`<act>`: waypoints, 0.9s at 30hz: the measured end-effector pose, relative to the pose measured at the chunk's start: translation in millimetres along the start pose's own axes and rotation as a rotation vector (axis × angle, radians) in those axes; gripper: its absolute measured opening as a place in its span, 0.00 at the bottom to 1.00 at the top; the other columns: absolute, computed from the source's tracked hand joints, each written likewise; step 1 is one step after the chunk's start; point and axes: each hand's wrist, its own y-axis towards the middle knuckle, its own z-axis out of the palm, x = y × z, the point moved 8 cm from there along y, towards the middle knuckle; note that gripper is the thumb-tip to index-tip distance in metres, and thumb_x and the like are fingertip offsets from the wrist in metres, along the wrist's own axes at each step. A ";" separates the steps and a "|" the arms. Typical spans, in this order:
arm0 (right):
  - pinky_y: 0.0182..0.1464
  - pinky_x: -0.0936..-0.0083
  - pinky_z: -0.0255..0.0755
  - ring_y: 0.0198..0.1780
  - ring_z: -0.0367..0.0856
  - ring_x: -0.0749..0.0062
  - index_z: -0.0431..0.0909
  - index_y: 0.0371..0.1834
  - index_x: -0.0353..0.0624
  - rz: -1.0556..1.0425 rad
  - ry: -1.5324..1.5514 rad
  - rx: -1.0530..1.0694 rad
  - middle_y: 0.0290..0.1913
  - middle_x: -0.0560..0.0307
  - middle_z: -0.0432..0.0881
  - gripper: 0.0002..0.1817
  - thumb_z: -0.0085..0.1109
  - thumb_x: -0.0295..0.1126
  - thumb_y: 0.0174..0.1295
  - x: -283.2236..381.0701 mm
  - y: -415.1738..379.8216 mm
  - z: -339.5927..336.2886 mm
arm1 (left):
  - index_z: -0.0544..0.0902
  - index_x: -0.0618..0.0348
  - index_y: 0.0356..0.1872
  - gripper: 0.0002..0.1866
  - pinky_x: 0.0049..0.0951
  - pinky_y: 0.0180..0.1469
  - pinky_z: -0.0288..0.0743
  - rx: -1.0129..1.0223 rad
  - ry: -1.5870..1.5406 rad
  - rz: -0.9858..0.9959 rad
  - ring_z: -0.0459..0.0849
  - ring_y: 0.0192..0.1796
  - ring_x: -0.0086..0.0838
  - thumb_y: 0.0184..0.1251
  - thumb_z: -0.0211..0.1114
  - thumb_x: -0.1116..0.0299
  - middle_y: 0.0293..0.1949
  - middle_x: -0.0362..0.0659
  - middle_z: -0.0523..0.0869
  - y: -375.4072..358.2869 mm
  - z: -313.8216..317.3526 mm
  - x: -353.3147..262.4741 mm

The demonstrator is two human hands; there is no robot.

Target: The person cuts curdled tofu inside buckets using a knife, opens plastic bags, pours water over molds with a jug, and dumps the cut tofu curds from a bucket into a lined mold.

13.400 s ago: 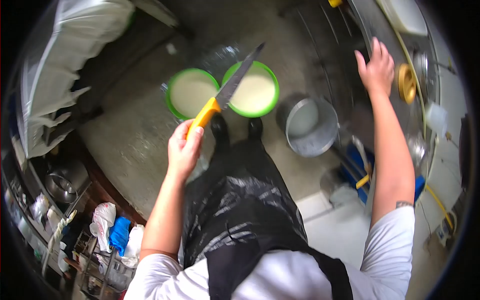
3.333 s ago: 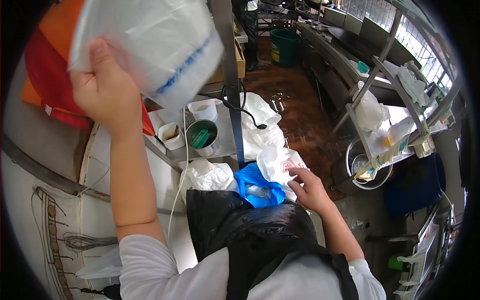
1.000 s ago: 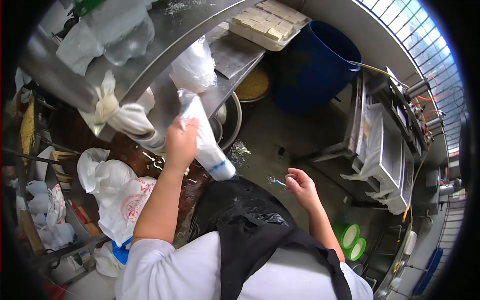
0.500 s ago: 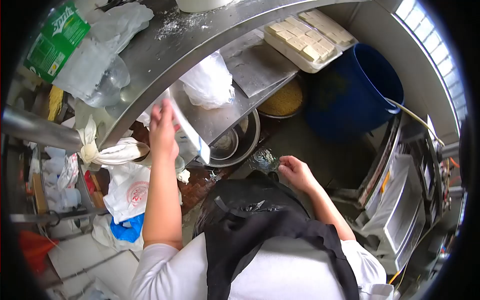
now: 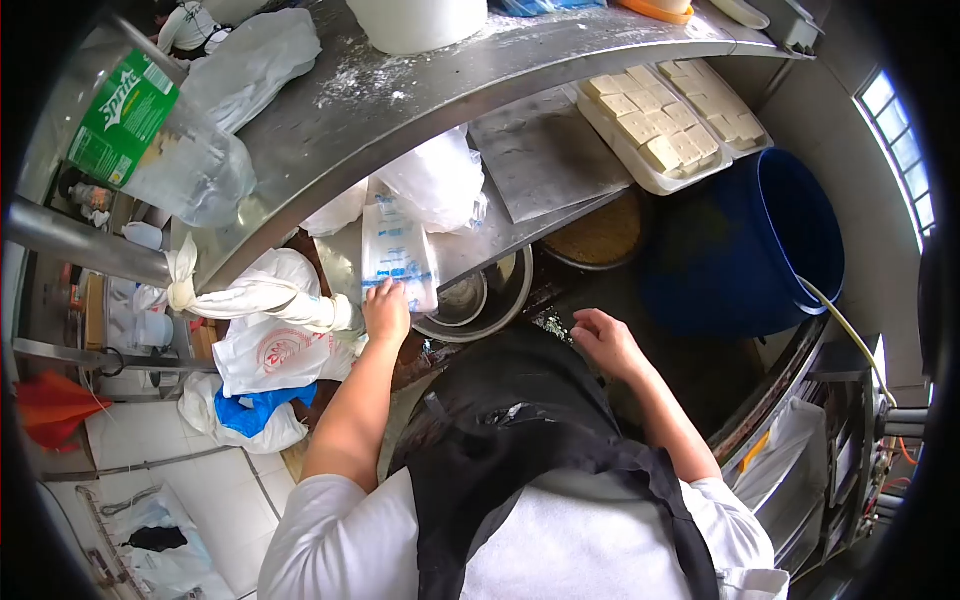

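Note:
My left hand (image 5: 387,314) is at the near end of a flat clear plastic pack with blue print, which looks like a pack of plastic bags (image 5: 396,255). Its fingers are bent over the pack's edge, and the thumb is hidden. The pack lies on the lower metal shelf (image 5: 500,238), beside a bulging white plastic bag (image 5: 435,180). My right hand (image 5: 608,343) hangs in the air over the floor, fingers loosely bent and slightly apart, with nothing visible in it. Below the shelf, near both hands, sit metal bowls (image 5: 515,300).
Two white trays of pale square blocks (image 5: 655,125) stand on the shelf's right end, near a blue barrel (image 5: 745,250). The floury steel counter (image 5: 390,75) overhangs the shelf, bearing a Sprite bottle (image 5: 165,150). A knotted cloth (image 5: 270,300) hangs at left. A person (image 5: 188,28) is far back.
My left hand has moved nearer and to the right. The pack, tilted up before, now lies flat on the shelf. My right hand stays raised, shifted slightly right; the view has tilted.

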 end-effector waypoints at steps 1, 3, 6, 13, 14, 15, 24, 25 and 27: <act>0.52 0.66 0.82 0.46 0.89 0.62 0.82 0.62 0.38 -0.014 -0.001 0.010 0.47 0.47 0.91 0.23 0.67 0.39 0.69 7.7 1.7 5.7 | 0.89 0.55 0.50 0.12 0.54 0.64 0.75 -0.003 -0.002 -0.008 0.81 0.64 0.51 0.72 0.66 0.62 0.60 0.48 0.88 6.5 -4.1 3.6; 0.52 0.66 0.81 0.46 0.89 0.61 0.82 0.62 0.37 -0.037 0.009 0.030 0.47 0.47 0.90 0.23 0.67 0.39 0.69 20.4 8.5 20.8 | 0.87 0.58 0.38 0.10 0.54 0.56 0.77 0.155 -0.084 -0.029 0.86 0.53 0.54 0.73 0.65 0.62 0.45 0.51 0.91 28.9 -0.2 12.2; 0.53 0.66 0.81 0.47 0.90 0.60 0.82 0.61 0.37 -0.056 0.044 0.083 0.47 0.47 0.90 0.23 0.67 0.39 0.68 45.7 23.2 48.9 | 0.83 0.60 0.34 0.12 0.54 0.51 0.78 0.070 -0.256 -0.075 0.86 0.47 0.57 0.74 0.64 0.62 0.39 0.55 0.88 51.2 -50.4 5.4; 0.57 0.57 0.80 0.51 0.88 0.43 0.70 0.76 0.44 -0.520 -0.094 0.340 0.47 0.38 0.88 0.31 0.64 0.38 0.70 147.5 72.0 159.0 | 0.85 0.59 0.38 0.12 0.53 0.48 0.78 0.036 -0.387 0.108 0.85 0.45 0.57 0.75 0.64 0.60 0.39 0.56 0.87 60.6 -82.3 -1.5; 0.58 0.54 0.79 0.52 0.87 0.40 0.65 0.80 0.47 -0.574 -0.129 0.377 0.48 0.35 0.88 0.35 0.63 0.39 0.71 158.2 79.5 178.6 | 0.85 0.59 0.38 0.12 0.53 0.48 0.78 0.034 -0.393 0.104 0.85 0.45 0.57 0.75 0.64 0.60 0.39 0.56 0.87 58.1 -86.8 -3.2; 0.58 0.54 0.79 0.52 0.87 0.40 0.65 0.80 0.47 -0.574 -0.137 0.381 0.48 0.35 0.88 0.35 0.63 0.39 0.71 168.2 89.4 192.7 | 0.86 0.58 0.39 0.12 0.53 0.48 0.78 0.008 -0.347 0.105 0.85 0.46 0.56 0.74 0.64 0.60 0.39 0.56 0.87 54.4 -95.9 -6.1; 0.58 0.47 0.78 0.53 0.86 0.31 0.33 0.89 0.47 -0.228 -0.534 0.514 0.49 0.25 0.86 0.54 0.61 0.47 0.70 158.7 133.7 250.3 | 0.81 0.64 0.50 0.10 0.55 0.50 0.82 0.045 -0.514 -0.011 0.87 0.44 0.62 0.76 0.61 0.70 0.42 0.61 0.89 -12.9 -61.0 0.9; 0.58 0.47 0.78 0.53 0.86 0.31 0.33 0.89 0.47 -0.225 -0.542 0.517 0.49 0.25 0.86 0.54 0.61 0.47 0.70 157.6 133.9 249.9 | 0.81 0.64 0.50 0.10 0.55 0.50 0.82 0.044 -0.522 -0.015 0.87 0.44 0.62 0.76 0.61 0.70 0.42 0.61 0.89 -17.9 -48.8 4.1; 0.59 0.47 0.78 0.53 0.86 0.31 0.31 0.88 0.46 -0.260 -0.548 0.522 0.49 0.24 0.86 0.55 0.61 0.46 0.69 155.9 131.0 249.9 | 0.81 0.67 0.51 0.11 0.53 0.60 0.78 -0.183 -0.469 0.352 0.85 0.54 0.62 0.72 0.60 0.75 0.51 0.63 0.87 -31.2 -48.8 -15.6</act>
